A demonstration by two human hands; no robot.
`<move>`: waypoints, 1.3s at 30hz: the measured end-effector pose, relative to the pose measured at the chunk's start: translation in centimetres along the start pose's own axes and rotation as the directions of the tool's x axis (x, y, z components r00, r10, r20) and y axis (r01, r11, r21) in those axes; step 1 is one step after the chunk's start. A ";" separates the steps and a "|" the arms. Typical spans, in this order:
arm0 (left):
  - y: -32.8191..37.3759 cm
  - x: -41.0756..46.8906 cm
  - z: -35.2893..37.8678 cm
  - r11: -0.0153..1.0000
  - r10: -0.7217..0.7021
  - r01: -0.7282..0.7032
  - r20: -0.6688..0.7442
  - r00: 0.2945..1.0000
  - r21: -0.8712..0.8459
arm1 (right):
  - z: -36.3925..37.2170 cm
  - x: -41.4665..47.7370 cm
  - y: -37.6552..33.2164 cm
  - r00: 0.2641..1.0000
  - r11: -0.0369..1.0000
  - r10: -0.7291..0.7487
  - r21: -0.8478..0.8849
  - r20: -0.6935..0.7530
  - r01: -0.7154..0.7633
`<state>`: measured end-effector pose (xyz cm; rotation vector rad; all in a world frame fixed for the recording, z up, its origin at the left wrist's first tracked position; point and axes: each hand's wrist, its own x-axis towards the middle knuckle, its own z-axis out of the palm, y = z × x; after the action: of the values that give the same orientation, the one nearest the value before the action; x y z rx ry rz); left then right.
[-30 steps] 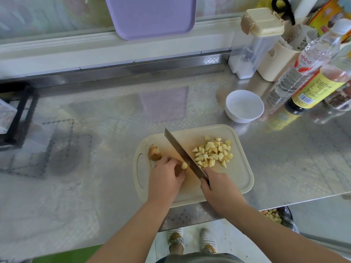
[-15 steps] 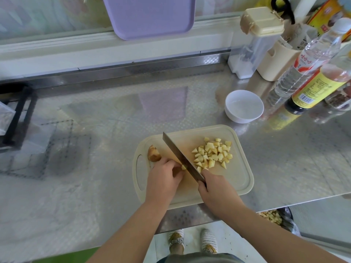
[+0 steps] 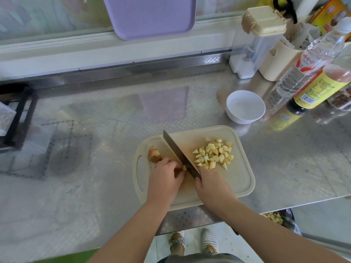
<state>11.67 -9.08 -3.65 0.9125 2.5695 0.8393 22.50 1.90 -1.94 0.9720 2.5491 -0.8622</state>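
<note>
The pale yellow food piece (image 3: pixel 183 168) lies on the cream plastic cutting board (image 3: pixel 235 179), right at the fingertips of the left hand (image 3: pixel 165 179) and touching the left face of the steel-bladed kitchen knife (image 3: pixel 178 152). The right hand (image 3: pixel 210 186) sits just to the right of it, on the other side of the blade. The board rests at the near edge of the silver patterned metal counter (image 3: pixel 95 130).

The left hand lies palm down, its fingers curled over and pressing on the food piece. The right hand is closed around the knife handle, with the wrist low over the board's near edge. The blade runs diagonally away from it, toward the far left of the board, edge down. Both forearms come in from the bottom of the view and converge on the board.

The pile of pale yellow diced cubes (image 3: pixel 214 155) lies to the right of the blade, close to it. A brownish leftover chunk (image 3: pixel 154 156) sits just beyond the left hand's knuckles, near the board's handle slot. A round white bowl (image 3: pixel 245 106) stands on the counter beyond the board.

The knife handle is wholly hidden inside the right hand. Most of the food piece is covered by the left fingers, so its shape cannot be told.
</note>
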 end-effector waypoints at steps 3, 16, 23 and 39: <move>0.0 0.0 0.0 1.000 0.011 -0.011 0.004 1.000 0.012 | -1.1 0.0 0.6 0.998 0.996 0.011 0.088 -0.059 -0.005; 2.0 1.2 -0.7 0.976 -0.053 0.053 0.007 0.999 -0.213 | -5.8 -0.3 5.1 0.969 0.994 -0.092 -0.086 -0.229 0.074; 4.6 0.8 -6.0 0.912 0.357 -0.400 -0.304 0.883 -0.091 | -7.2 -0.4 6.2 0.929 0.892 -0.294 -0.413 -0.223 0.183; 7.1 5.0 -0.7 0.904 0.394 -0.427 0.327 0.859 0.032 | -7.6 -0.5 6.9 0.936 0.836 -0.335 -0.493 -0.109 0.242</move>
<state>10.92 -1.66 0.88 1.5323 2.1865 0.5993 27.13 10.46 1.27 0.5421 2.9157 -0.1739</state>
